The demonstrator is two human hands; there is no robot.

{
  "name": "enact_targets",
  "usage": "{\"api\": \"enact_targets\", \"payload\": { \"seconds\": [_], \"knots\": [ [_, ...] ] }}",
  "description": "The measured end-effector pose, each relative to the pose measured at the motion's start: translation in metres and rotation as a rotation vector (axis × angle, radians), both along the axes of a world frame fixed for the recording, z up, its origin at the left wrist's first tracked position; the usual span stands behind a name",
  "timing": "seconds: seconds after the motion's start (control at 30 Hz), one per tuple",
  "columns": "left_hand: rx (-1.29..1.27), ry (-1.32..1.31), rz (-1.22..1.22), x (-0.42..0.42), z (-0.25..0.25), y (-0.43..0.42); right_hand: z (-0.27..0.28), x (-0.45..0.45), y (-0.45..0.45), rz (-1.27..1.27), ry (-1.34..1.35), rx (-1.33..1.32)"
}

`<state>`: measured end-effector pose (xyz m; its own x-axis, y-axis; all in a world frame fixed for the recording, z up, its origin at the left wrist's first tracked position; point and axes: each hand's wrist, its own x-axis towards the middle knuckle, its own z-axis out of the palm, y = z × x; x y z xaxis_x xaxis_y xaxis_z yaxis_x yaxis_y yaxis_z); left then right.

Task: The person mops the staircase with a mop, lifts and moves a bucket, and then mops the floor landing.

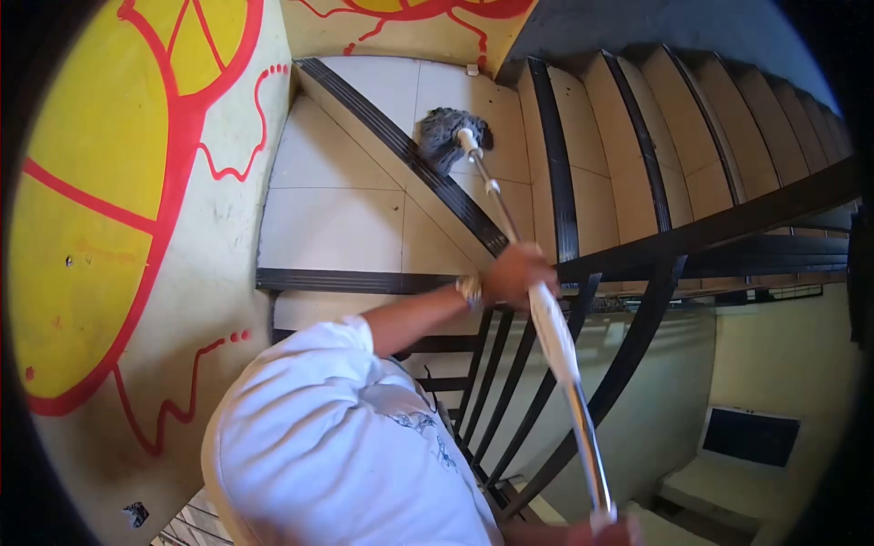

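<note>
A mop [551,328] with a long metal pole and a white sleeve slants across the view. Its grey, shaggy mop head [444,138] rests on the pale tiled landing, against the black-edged step. My left hand [517,273], with a watch-like band at the wrist, is closed around the pole just above the white sleeve. Down at the bottom edge, my right hand [605,530] grips the end of the handle; it is blurred and partly cut off.
Black-edged stairs [628,136] rise to the right. Beside them runs a dark metal railing [637,355], close to the mop pole. A painted wall [218,246] in yellow and red borders the left. Below the railing lies a lower level with a dark rectangular panel [751,437].
</note>
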<state>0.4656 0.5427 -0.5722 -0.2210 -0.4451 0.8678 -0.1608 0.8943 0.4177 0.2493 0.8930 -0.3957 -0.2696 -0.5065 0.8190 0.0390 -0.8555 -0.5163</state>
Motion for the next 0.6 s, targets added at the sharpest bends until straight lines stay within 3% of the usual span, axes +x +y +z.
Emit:
{"api": "enact_targets", "payload": {
  "seconds": [0.07,0.13,0.17,0.2,0.23,0.3,0.37,0.43,0.5,0.57,0.6],
  "knots": [
    [0.067,-0.12,0.042,0.007,-0.035,-0.07,-0.016,0.079,-0.104,-0.201,-0.148,0.02],
    [0.073,-0.209,0.172,0.025,-0.065,-0.148,-0.06,0.104,-0.176,-0.151,-0.073,0.213],
    [0.535,0.04,0.024,0.036,-0.09,-0.18,-0.1,0.101,-0.201,-0.368,0.257,0.509],
    [0.437,-0.235,0.38,0.047,-0.099,-0.2,-0.101,0.131,-0.226,-0.246,0.283,0.596],
    [0.478,-0.5,0.46,0.07,-0.099,-0.22,-0.119,0.14,-0.258,-0.032,0.534,0.242],
    [0.415,-0.586,0.561,0.084,-0.101,-0.217,-0.122,0.156,-0.254,0.062,0.557,0.229],
    [0.327,-0.636,0.442,0.084,-0.083,-0.194,-0.104,0.145,-0.229,-0.088,0.506,0.288],
    [0.194,-0.74,0.346,0.066,-0.081,-0.173,-0.083,0.129,-0.18,-0.178,0.207,0.564],
    [-0.007,-0.467,0.184,0.045,-0.069,-0.133,-0.062,0.092,-0.146,-0.289,0.303,0.276],
    [0.228,-0.625,0.093,0.025,-0.014,-0.072,-0.023,0.051,-0.099,-0.408,0.423,0.225],
    [0.271,-0.578,0.037,0.015,0.008,-0.043,-0.03,0.002,-0.053,-0.753,-0.109,0.386]
  ]
}}
